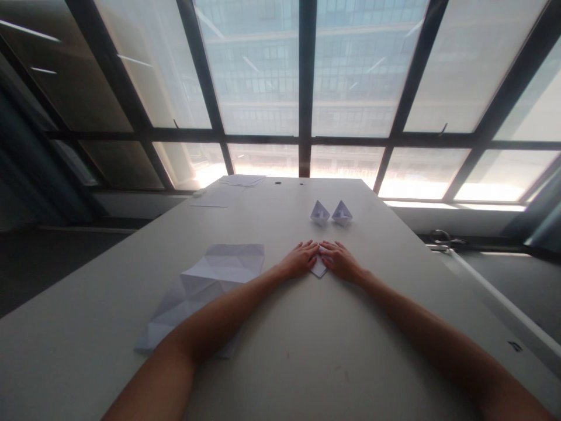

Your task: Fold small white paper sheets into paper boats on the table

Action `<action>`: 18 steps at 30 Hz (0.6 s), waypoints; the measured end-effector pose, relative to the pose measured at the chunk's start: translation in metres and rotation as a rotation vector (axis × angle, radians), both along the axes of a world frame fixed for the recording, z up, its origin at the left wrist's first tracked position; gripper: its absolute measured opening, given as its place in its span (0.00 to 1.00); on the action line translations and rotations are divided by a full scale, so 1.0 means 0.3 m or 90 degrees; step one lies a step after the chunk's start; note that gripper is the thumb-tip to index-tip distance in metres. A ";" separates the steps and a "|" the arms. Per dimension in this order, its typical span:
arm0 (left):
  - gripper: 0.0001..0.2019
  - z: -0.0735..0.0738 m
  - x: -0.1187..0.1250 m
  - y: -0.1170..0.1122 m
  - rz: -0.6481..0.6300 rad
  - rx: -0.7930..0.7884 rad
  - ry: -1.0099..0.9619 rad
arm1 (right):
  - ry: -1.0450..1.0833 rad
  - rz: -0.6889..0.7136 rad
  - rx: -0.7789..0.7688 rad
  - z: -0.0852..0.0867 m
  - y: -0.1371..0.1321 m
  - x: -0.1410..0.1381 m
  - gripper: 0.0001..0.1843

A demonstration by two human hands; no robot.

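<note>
A small folded piece of white paper lies flat on the white table, one corner pointing toward me. My left hand rests on its left side, fingers stretched out flat. On its right side lies my right hand, fingers also extended and pressing down. The hands nearly meet over the paper and hide most of it. Just beyond them stand two folded paper boats, a left paper boat and a right paper boat, side by side.
Creased, unfolded paper spreads on the table under and beside my left forearm. Flat white sheets lie at the far left. Tall windows stand behind the table's far edge. A white pole runs along the right.
</note>
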State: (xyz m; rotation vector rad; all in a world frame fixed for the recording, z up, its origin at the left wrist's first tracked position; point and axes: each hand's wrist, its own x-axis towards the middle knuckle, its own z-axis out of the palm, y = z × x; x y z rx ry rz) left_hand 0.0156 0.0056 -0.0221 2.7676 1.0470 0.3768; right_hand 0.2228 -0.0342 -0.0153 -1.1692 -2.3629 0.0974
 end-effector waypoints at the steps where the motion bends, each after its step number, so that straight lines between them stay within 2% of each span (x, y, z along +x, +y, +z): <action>1: 0.26 0.001 -0.001 -0.002 0.005 -0.002 0.006 | 0.006 0.012 0.014 -0.001 0.000 -0.001 0.21; 4: 0.30 0.004 -0.004 -0.009 0.008 -0.009 0.017 | 0.036 0.043 0.012 -0.008 0.006 0.000 0.22; 7: 0.35 0.008 -0.007 -0.018 -0.003 -0.005 0.022 | 0.041 0.033 -0.015 -0.020 0.020 0.008 0.23; 10: 0.37 0.011 -0.008 -0.022 -0.006 -0.005 0.025 | 0.032 0.036 -0.033 -0.025 0.028 0.016 0.21; 18: 0.34 0.011 -0.008 -0.019 -0.007 -0.017 0.024 | 0.019 0.044 -0.063 -0.030 0.029 0.024 0.25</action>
